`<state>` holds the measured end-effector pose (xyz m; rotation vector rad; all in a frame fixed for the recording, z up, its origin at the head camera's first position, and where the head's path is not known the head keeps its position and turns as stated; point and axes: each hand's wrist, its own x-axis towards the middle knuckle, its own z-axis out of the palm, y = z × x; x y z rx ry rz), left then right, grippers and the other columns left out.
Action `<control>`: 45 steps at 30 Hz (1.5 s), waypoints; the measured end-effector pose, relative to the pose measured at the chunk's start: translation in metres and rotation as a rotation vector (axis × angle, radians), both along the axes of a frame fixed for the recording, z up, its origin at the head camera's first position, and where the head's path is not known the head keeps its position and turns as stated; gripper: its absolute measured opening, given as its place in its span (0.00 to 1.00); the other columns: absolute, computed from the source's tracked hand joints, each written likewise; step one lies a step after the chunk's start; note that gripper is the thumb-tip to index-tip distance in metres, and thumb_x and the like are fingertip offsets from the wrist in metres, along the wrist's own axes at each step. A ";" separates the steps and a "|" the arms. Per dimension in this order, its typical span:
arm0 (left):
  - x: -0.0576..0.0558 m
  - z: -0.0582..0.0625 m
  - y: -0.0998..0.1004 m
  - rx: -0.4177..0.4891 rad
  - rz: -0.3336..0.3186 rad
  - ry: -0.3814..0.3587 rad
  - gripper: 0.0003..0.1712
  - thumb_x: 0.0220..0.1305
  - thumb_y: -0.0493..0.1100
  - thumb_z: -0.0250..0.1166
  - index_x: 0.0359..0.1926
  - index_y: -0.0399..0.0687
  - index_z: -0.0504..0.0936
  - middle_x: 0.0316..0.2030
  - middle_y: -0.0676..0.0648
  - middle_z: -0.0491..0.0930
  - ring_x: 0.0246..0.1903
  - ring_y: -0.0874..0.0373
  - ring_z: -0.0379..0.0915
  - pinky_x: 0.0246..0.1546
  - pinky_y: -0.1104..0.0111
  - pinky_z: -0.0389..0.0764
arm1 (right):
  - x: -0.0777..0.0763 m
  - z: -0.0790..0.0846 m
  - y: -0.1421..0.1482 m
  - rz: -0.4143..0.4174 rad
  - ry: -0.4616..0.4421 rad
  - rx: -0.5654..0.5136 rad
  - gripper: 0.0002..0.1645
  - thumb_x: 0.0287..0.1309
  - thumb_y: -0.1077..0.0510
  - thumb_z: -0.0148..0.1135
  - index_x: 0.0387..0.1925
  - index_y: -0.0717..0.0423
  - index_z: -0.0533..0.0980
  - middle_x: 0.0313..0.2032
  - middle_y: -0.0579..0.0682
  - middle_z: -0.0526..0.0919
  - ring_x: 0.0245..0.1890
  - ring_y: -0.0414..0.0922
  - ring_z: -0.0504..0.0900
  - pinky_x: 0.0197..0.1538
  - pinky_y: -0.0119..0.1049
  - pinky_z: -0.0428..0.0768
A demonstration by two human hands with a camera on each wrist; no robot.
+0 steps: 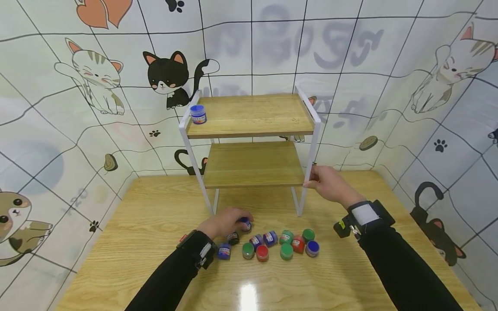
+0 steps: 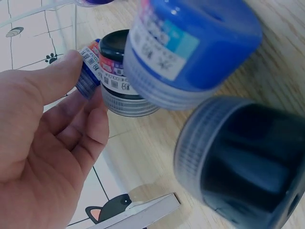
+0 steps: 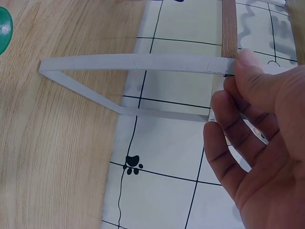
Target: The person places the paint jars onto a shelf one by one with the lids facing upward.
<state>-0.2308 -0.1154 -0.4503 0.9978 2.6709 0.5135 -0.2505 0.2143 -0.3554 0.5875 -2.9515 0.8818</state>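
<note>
My left hand (image 1: 225,222) pinches a small blue paint jar (image 1: 246,223) between thumb and fingers, low in front of the shelf. In the left wrist view the jar's printed label (image 2: 90,59) shows beside the thumb. A black-lidded paint jar (image 2: 114,81) stands right by these fingers, with a larger-looking blue jar (image 2: 190,52) and a dark jar (image 2: 257,162) closer to the camera. My right hand (image 1: 330,185) grips the white frame (image 3: 143,62) of a two-tier wooden shelf (image 1: 253,114), at its right side by the lower board (image 1: 253,166).
One blue paint jar (image 1: 198,114) sits at the left end of the upper board. On the wooden table (image 1: 155,207), several green, red and blue jars, such as a red one (image 1: 262,253) and a green one (image 1: 286,251), cluster before the shelf. Cat-patterned sheeting (image 1: 253,52) encloses the back and sides.
</note>
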 end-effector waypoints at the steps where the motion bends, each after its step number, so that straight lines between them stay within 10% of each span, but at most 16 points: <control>1: 0.000 0.000 0.000 -0.002 0.000 0.002 0.15 0.69 0.43 0.60 0.54 0.53 0.81 0.54 0.51 0.82 0.58 0.55 0.76 0.60 0.60 0.74 | 0.000 0.000 0.000 -0.001 -0.001 0.000 0.08 0.62 0.61 0.62 0.39 0.64 0.77 0.30 0.54 0.82 0.30 0.46 0.74 0.35 0.38 0.73; 26: 0.000 0.019 0.001 -0.034 0.004 -0.098 0.18 0.72 0.42 0.56 0.60 0.46 0.77 0.57 0.46 0.79 0.59 0.51 0.74 0.61 0.57 0.73 | 0.001 -0.002 -0.001 0.012 -0.010 -0.014 0.09 0.62 0.60 0.63 0.39 0.64 0.77 0.31 0.55 0.82 0.29 0.45 0.74 0.33 0.37 0.72; 45: 0.005 0.058 0.006 -0.103 -0.016 -0.096 0.16 0.70 0.41 0.59 0.56 0.48 0.80 0.53 0.49 0.82 0.53 0.55 0.77 0.56 0.60 0.77 | 0.002 0.000 0.000 0.002 -0.017 -0.014 0.10 0.62 0.61 0.63 0.40 0.65 0.77 0.32 0.56 0.82 0.31 0.46 0.75 0.35 0.38 0.73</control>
